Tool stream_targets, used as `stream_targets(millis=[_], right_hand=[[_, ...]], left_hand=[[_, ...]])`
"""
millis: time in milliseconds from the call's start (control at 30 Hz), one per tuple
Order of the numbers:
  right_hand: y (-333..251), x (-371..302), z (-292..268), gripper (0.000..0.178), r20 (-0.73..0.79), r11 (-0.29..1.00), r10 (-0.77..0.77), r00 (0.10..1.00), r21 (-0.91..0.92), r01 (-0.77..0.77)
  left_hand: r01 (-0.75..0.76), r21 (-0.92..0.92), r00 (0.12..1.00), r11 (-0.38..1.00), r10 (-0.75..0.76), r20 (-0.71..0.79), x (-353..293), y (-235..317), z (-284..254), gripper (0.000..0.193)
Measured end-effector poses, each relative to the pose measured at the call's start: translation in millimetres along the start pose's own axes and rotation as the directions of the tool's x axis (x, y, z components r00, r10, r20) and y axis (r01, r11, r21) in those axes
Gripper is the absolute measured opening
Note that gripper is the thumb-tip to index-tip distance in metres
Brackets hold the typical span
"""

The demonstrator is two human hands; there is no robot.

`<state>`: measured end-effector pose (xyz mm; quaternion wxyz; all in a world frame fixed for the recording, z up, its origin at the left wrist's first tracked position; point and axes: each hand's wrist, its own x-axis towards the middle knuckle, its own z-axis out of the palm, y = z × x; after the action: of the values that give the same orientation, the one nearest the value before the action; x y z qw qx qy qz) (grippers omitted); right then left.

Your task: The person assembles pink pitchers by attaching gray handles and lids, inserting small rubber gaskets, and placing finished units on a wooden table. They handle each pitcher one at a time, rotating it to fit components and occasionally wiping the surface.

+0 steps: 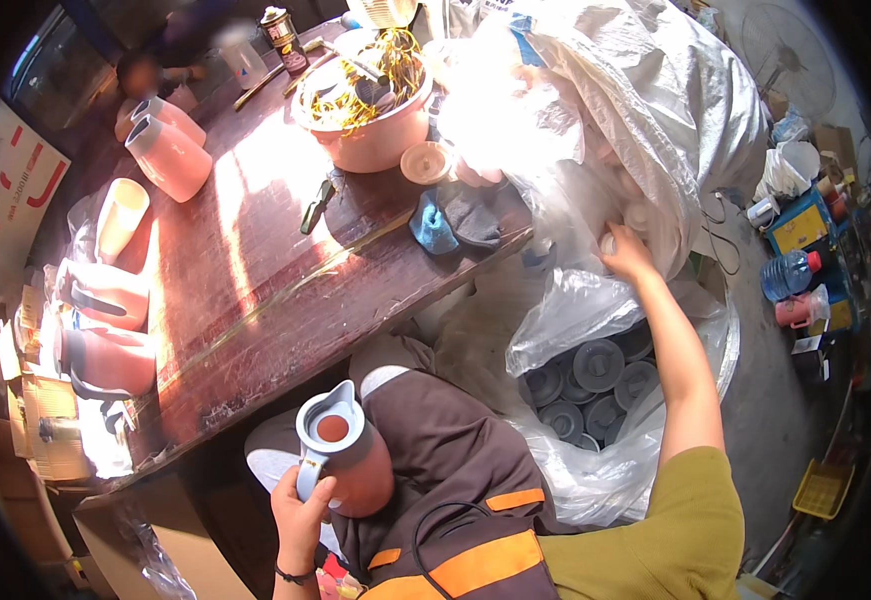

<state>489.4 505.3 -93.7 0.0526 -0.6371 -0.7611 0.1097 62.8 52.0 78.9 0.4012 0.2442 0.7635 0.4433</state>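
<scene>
While holding the pink pitcher point(363, 482) upright but slightly tilted on the lap, best keep the left hand point(300, 512) closed around its grey-blue handle, fingers curled through and thumb pressed near the lower end. Spout pointing up and away, round reddish opening visible in the top. Probably wise to brace the body against the thigh, so as not to let it roll while reaching sideways.

Off to the right, at the folds of the clear plastic film point(567, 305), right hand point(628, 254) with fingers partly bent, tips near something pale and round; cannot tell whether gripping that, pinching only film, or neither. Better to part the film first and feel for a firm edge, rather than drag loose folds along. Just below the forearm, round grey lids point(598, 366) heaped in an open bag; worth keeping the elbow clear of its rim.

Beyond the knees, a dark red table point(255, 345), with a blue-and-grey cloth point(437, 228) near the corner and a pink basin point(377, 150) of yellow strands farther back. Along the far left edge, more pink pitchers point(115, 362). Farther right, on the floor side, a yellow basket point(822, 488).
</scene>
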Motion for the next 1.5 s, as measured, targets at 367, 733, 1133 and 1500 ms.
stream_targets(millis=[367, 733, 1133, 1500], right_hand=[[-234.2, -143.1, -76.8, 0.061, -0.513, 0.592, -0.285, 0.810, 0.570, 0.569], [-359.9, -278.0, -46.1, 0.059, -0.125, 0.447, -0.750, 0.649, 0.627, 0.638], [-378.5, -249.9, -49.8, 0.073, -0.114, 0.068, -0.981, 0.154, 0.547, 0.834], [-378.7, -247.3, -27.0, 0.076, -0.163, 0.159, -0.947, 0.278, 0.515, 0.843]], left_hand=[[-0.346, 0.293, 0.933, 0.891, 0.294, 0.208, 5.7, 13.7, -11.1, 0.023], [-0.262, 0.158, 0.965, 0.952, 0.259, 0.039, -15.1, -25.1, -34.5, 0.026], [-0.464, 0.222, 0.881, 0.858, 0.421, 0.217, -3.3, -35.6, -43.3, 0.025], [-0.452, 0.385, 0.890, 0.804, 0.433, 0.142, -7.6, -33.5, -27.5, 0.024]])
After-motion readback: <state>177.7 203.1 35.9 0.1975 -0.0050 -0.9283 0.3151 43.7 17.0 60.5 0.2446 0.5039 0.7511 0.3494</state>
